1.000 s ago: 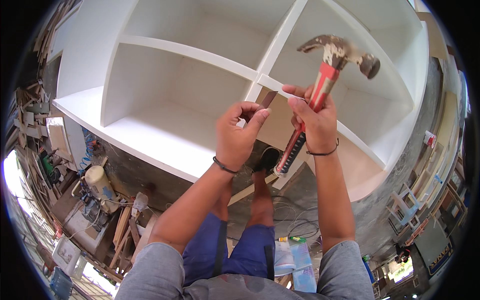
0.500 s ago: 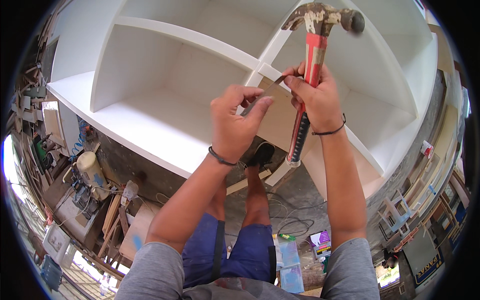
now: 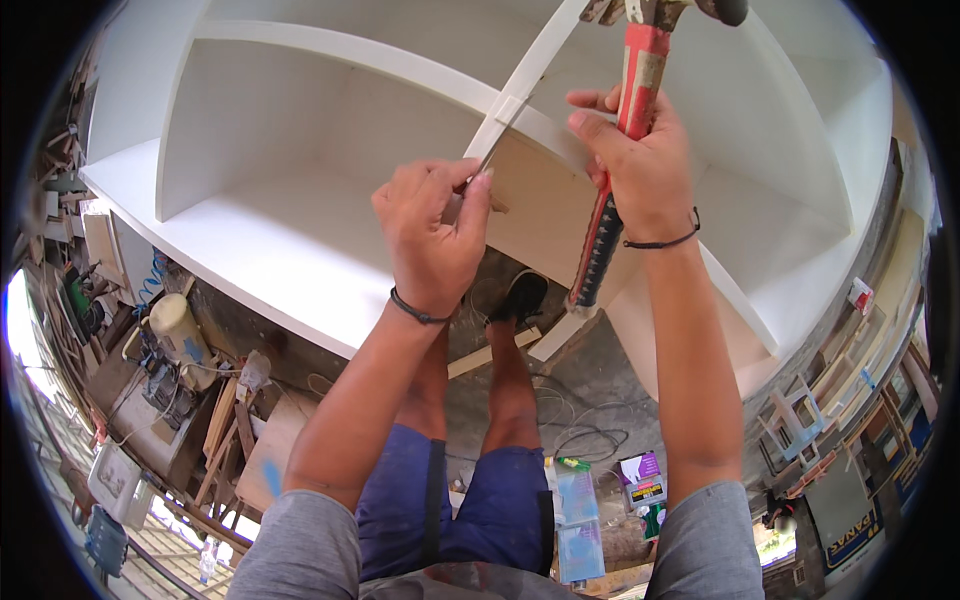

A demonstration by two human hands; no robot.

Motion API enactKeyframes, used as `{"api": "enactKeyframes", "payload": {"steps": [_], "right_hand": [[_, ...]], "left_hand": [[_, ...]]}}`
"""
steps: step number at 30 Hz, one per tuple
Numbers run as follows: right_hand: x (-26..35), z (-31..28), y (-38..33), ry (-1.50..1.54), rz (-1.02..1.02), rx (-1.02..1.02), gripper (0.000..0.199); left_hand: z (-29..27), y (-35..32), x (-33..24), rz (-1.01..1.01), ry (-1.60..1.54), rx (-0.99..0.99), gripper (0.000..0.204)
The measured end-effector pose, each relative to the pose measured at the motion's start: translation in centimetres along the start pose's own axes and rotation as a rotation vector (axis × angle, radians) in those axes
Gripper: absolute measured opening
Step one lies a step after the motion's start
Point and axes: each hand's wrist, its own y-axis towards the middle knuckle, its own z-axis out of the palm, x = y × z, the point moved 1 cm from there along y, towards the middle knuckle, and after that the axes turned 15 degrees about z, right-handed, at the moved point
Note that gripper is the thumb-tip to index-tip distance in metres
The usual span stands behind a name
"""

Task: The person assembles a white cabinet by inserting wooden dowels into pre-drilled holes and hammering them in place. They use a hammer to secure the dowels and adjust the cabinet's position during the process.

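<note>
A claw hammer point(image 3: 641, 85) with a worn red handle and a dark lower grip stands head up in my right hand point(image 3: 652, 175). Its head is partly cut off by the upper edge of the view. The right thumb and forefinger stretch out beside the handle. My left hand point(image 3: 430, 235) pinches a thin, dark, flat strip point(image 3: 490, 152), perhaps a metal blade; its lower part is hidden in the fingers. The strip's upper end lies by the front edge of a white divider point(image 3: 541, 58), where two shelf edges meet. Whether it touches is unclear.
A large white shelf unit point(image 3: 270, 262) with several compartments fills the upper area. At left stand a cream tank compressor point(image 3: 180, 330) and wood scraps point(image 3: 222, 425). Cables point(image 3: 590, 430) and boxes point(image 3: 640, 478) lie near my legs; frames point(image 3: 795, 420) stand at right.
My right fingers have let go of the strip's far end. The left hand has moved left with the strip, and the hammer has risen a little in the view.
</note>
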Motion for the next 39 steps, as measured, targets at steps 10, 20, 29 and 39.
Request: {"api": "enactKeyframes", "payload": {"steps": [10,20,29,39], "right_hand": [[0.7,1.9,0.4,-0.210,-0.121,0.001,0.017],[0.4,2.5,0.6,-0.263,-0.128,-0.015,0.016],[-0.1,2.2,0.8,-0.143,-0.144,0.028,0.018],[0.1,2.3,0.5,-0.147,-0.127,0.009,0.019]], "left_hand": [[0.8,0.0,0.0,0.081,0.169,-0.008,0.010],[1.4,-0.1,0.6,0.081,0.208,-0.026,0.010],[1.2,0.0,0.2,0.075,0.213,0.008,0.008],[1.3,-0.2,0.4,0.116,0.211,-0.029,0.010]]}}
